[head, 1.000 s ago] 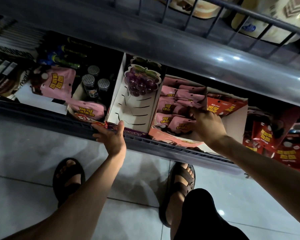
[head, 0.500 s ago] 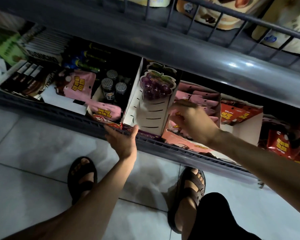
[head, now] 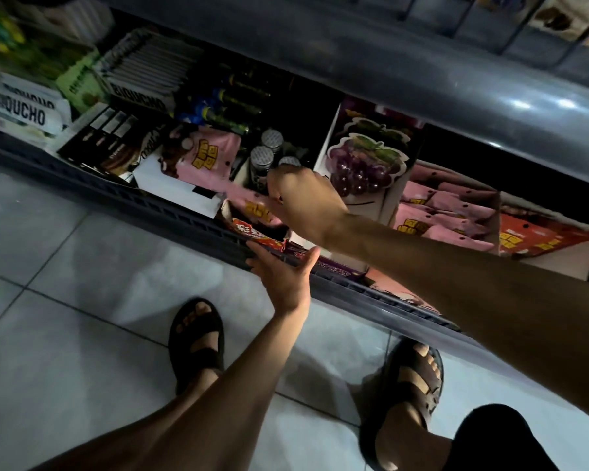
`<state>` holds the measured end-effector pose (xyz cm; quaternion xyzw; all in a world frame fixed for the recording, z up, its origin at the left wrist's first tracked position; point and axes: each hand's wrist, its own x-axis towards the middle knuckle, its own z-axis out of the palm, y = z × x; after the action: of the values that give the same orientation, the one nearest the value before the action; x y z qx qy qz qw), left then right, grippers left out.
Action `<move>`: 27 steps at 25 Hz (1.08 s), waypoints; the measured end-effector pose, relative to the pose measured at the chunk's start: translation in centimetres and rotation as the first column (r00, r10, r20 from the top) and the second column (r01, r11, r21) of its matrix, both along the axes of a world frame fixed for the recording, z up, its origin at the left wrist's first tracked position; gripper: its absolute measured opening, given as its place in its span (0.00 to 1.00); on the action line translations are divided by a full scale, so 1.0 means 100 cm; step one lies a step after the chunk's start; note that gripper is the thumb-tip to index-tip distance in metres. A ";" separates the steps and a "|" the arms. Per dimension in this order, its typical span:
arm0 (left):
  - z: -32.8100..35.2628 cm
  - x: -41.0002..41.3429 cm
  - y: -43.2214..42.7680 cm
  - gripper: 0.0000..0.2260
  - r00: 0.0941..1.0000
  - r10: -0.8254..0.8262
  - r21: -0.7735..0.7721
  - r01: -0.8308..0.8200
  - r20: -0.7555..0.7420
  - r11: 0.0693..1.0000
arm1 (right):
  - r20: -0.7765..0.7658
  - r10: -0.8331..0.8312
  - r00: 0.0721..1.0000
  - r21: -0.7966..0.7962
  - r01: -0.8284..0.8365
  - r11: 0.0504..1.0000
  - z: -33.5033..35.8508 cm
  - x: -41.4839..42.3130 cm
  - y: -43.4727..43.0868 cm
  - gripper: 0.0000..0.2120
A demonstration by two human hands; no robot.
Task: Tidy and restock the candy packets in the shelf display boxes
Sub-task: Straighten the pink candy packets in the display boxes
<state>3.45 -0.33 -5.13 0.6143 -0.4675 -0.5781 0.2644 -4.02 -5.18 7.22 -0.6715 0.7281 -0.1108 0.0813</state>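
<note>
Head view looks down on a low shop shelf (head: 170, 212), where the right hand (head: 306, 202) reaches across the body to the small red-fronted display box (head: 252, 232) at the shelf's front lip. Its grip is closed on a pink candy packet (head: 252, 207), fingers curled over the packet's near end, apparently to seat it in that box or lift it clear; which of the two cannot be told. The left hand (head: 284, 277) sits just below, palm up and fingers spread, its grip empty, touching or nearly touching the box's front edge. That placement reads as a brace, so the light cardboard does not slide or tip off the lip while the other hand works.

Another pink packet (head: 206, 154) stands upright further left, propped against a white box. Right of the tall grape-candy box (head: 366, 161), a wide display box (head: 446, 212) already holds many pink packets lying in overlapping rows, so it looks stocked. Beside it a red display box (head: 544, 239) shows a red packet face. Dark bottles with silver caps (head: 262, 158) stand behind the right hand, close enough to be knocked by a careless withdrawal.
</note>
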 end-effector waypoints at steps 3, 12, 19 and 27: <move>0.001 0.000 0.001 0.56 1.000 0.000 0.010 0.000 -0.002 1.000 | 0.223 -0.017 0.975 -0.088 0.038 0.995 0.001 -0.007 0.009 0.04; 0.005 0.000 0.000 0.56 1.000 -0.015 0.027 0.014 0.014 1.000 | 0.399 -0.138 0.906 -0.320 0.279 0.905 0.028 -0.024 0.059 0.17; 0.006 0.000 0.000 0.55 0.999 0.007 0.020 -0.008 0.035 1.000 | 0.521 -0.378 0.766 -0.251 0.561 0.789 0.063 -0.081 0.169 0.12; 0.010 -0.008 0.004 0.50 0.998 0.057 0.079 -0.055 -0.022 0.995 | 0.091 -0.534 0.840 -0.136 0.542 0.829 0.051 -0.116 0.222 0.07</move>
<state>2.66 0.09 -4.16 0.6301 -0.4238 -0.5957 0.2617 -15.58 17.01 12.30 -0.4408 0.8744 -0.2024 0.0119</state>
